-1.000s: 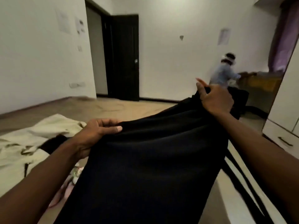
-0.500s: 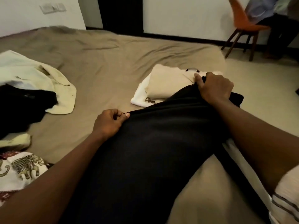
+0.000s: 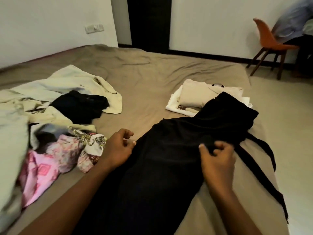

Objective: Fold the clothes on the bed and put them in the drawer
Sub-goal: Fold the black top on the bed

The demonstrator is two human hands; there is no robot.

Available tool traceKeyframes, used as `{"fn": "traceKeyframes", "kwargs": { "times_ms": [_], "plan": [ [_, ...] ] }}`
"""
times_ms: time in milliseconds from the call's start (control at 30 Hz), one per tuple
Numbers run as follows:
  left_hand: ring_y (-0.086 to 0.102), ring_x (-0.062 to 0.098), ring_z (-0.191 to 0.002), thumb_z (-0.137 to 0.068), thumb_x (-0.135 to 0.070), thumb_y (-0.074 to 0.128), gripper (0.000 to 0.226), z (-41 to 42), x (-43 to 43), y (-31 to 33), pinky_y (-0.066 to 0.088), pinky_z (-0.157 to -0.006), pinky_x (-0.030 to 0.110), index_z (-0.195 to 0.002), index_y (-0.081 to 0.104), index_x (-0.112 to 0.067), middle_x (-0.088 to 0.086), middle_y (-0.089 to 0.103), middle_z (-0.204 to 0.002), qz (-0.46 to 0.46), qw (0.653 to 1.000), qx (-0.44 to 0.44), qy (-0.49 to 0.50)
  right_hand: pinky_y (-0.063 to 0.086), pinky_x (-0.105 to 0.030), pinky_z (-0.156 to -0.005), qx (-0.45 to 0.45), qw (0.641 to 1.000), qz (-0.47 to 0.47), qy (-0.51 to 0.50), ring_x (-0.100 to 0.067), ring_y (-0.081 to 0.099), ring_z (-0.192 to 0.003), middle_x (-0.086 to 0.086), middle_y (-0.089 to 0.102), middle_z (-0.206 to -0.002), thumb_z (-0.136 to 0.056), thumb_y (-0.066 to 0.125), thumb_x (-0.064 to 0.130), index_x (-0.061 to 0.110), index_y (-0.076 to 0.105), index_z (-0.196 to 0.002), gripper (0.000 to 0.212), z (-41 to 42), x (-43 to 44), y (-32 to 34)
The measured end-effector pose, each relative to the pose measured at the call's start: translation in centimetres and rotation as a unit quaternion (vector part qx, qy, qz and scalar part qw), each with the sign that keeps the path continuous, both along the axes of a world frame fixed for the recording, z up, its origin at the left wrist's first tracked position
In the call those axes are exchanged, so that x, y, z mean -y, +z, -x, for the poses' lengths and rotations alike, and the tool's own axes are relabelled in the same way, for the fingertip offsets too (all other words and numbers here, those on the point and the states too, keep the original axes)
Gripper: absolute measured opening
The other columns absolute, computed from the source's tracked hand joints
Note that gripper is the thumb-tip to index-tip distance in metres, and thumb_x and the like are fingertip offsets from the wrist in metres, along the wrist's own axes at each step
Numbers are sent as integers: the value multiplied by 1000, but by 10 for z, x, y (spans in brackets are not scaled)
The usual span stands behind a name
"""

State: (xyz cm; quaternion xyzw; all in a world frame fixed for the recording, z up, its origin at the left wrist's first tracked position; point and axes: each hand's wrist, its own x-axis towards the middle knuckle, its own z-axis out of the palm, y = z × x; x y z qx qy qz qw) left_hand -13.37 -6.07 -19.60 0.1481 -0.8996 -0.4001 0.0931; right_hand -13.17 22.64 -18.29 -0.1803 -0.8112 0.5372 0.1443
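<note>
– Since half a second ago we have let the black garment [image 3: 169, 150] down. It lies lengthwise on the bed [image 3: 144, 73], and both hands have come back toward us from its far end.

– How do we hold it?

– Our right hand [image 3: 217, 160] pinches a bunch of the cloth near the middle, thumb against curled fingers. Our left hand [image 3: 118, 148] sits curled at the left edge with the thumb touching the cloth. We cannot tell whether it grips anything.

– And the fold?

– We judge it wants flattening first. The far end lies over the folded pile [image 3: 191, 95], so we draw it clear gently, or we may pull that pile apart. The long ties [image 3: 265, 150] trail off to the right toward the bed's edge. We tuck them in, then bring the edges together evenly.

– The drawer?

– We see no drawer from here, so we cannot say what is in it. The folded pile shows a beige piece on a white one. The unfolded heap [image 3: 71, 82] waits on our left.
</note>
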Motion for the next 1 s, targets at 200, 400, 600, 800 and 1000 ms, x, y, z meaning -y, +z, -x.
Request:
{"fn": "traceKeyframes", "kwargs": {
  "times_ms": [200,400,600,800,1000],
  "plan": [
    [62,20,-106,-90,-51,69,39,-86,21,4,51,-85,37,-120,55,-31,-5,60,-114,223,974,48,14,54,-38,-90,178,980,81,22,-29,68,-104,-6,64,-123,-87,76,45,18,40,-142,71,-88,33,-50],
    [69,17,-82,-91,-41,72,18,-114,33,3,54,-75,33,-88,71,-24,-6,73,-83,61,996,60,24,51,-39,-58,207,964,158,44,-26,60,-57,-6,65,-67,-69,85,46,12,60,-75,43,-94,44,-49],
    [70,33,-88,-96,-33,66,28,-109,47,-5,55,-83,45,-88,71,-6,10,73,-84,-152,977,-12,148,34,-31,-47,139,936,315,-76,-18,36,-45,-4,43,-55,-90,71,17,14,52,-67,30,-109,37,-34],
    [53,30,-125,-90,-49,67,42,-109,46,-7,44,-101,47,-122,53,-26,6,54,-130,207,973,85,61,42,-29,-54,67,963,261,-21,-15,51,-54,-2,62,-64,-90,78,24,12,66,-75,23,-124,52,-36],
    [49,26,-126,-91,-48,64,39,-109,21,-4,35,-104,49,-124,60,-28,3,57,-129,413,909,49,14,58,-28,-57,118,949,291,32,-24,76,-70,-9,78,-83,-85,81,11,7,71,-96,16,-129,48,-21]
  ]
}}
